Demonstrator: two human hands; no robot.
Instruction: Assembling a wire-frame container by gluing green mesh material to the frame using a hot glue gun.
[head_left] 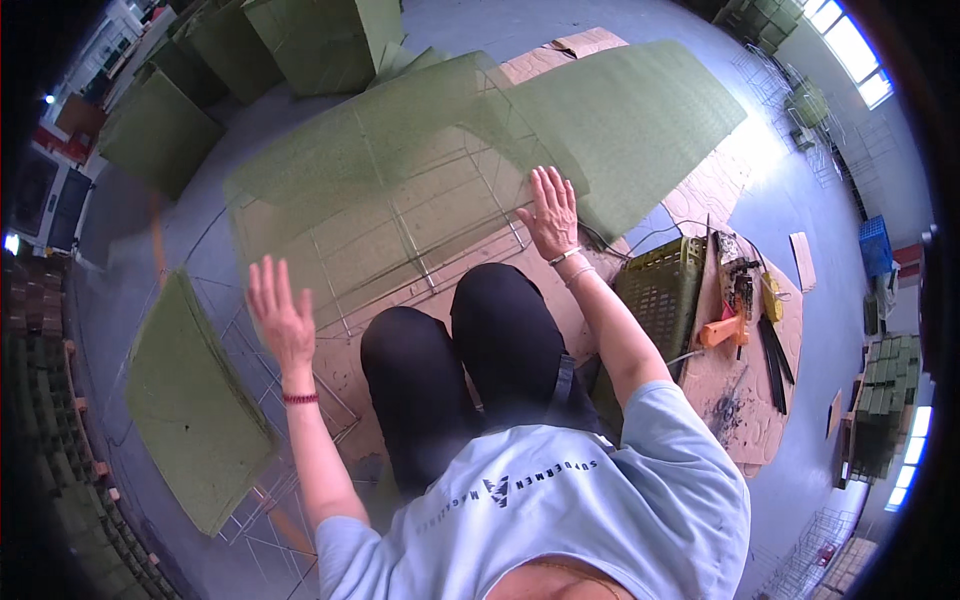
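A thin green mesh sheet (pixel 350 165), partly see-through and blurred, lies over a wire frame (pixel 408 236) in front of my knees. My left hand (pixel 283 315) is at the sheet's near left side, its fingers stretched out and nothing gripped; whether it touches the mesh I cannot tell. My right hand (pixel 553 218) is flat with straight fingers at the sheet's right side, by the frame's right end. Beyond that hand, a larger green sheet (pixel 640 125) lies at the back right. More green sheets are stacked (pixel 190 400) to my left, on wire frames.
Cardboard (pixel 345 375) lies under the frame. To my right stand an olive plastic crate (pixel 662 285) and a glue gun with an orange handle (pixel 722 330), with black sticks (pixel 775 350) beside it and a cable running behind. Green mesh boxes (pixel 320 45) stand at the back left.
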